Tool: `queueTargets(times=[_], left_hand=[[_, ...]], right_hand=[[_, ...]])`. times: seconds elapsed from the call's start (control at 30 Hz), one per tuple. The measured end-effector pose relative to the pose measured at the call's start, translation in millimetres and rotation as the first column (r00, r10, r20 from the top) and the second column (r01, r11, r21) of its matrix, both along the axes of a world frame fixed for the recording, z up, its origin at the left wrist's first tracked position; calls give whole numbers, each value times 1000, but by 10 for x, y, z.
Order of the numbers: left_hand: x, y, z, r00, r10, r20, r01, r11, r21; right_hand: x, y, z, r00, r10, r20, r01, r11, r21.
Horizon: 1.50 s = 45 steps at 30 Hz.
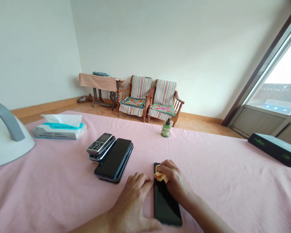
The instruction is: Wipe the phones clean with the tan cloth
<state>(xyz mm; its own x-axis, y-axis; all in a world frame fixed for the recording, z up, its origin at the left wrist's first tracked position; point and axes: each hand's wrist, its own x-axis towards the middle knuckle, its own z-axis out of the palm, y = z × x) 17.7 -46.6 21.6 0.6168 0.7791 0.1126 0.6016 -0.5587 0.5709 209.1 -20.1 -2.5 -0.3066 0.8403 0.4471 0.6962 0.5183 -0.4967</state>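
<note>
A black smartphone (165, 202) lies flat on the pink tablecloth (208, 168), near the front edge. My left hand (132, 204) rests beside its left edge, fingers curled against the side, thumb at the lower corner, steadying it. My right hand (176, 181) is closed on a small orange cloth (160, 176), pressed onto the upper part of the phone's screen.
A stack of smartphones (115, 159) and a stack of keypad phones (101, 145) lie left of centre. A tissue pack (59, 127) is at far left, a green bottle (166, 128) behind, a dark box (274, 148) at right, a white lamp base (5, 139) at left.
</note>
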Motion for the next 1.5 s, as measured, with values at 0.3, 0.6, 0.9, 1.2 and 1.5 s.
queueTargets(times=[0.3,0.6,0.9,1.2,1.5], left_hand=[[17,3,-19,998,43,-37,-45,997,-55],[47,-14,-65,998,60,14,-60,998,34],[-9,-21,-64,999,52,-11,-53,998,-23],[32,-60,5,999,-23,-39,23,1000,-12],[36,-97,21,999,-48,-6,48,998,-34]], right_hand=[[-81,-88,-36,997,49,-51,-50,998,-22],[-6,-710,-10,977,207,-49,-209,976,-56],[389,-940,-69,993,106,-51,-112,986,-127],[246,-716,76,931,-225,-289,124,936,-329],[76,-651,263,571,-443,-691,-59,818,-573]])
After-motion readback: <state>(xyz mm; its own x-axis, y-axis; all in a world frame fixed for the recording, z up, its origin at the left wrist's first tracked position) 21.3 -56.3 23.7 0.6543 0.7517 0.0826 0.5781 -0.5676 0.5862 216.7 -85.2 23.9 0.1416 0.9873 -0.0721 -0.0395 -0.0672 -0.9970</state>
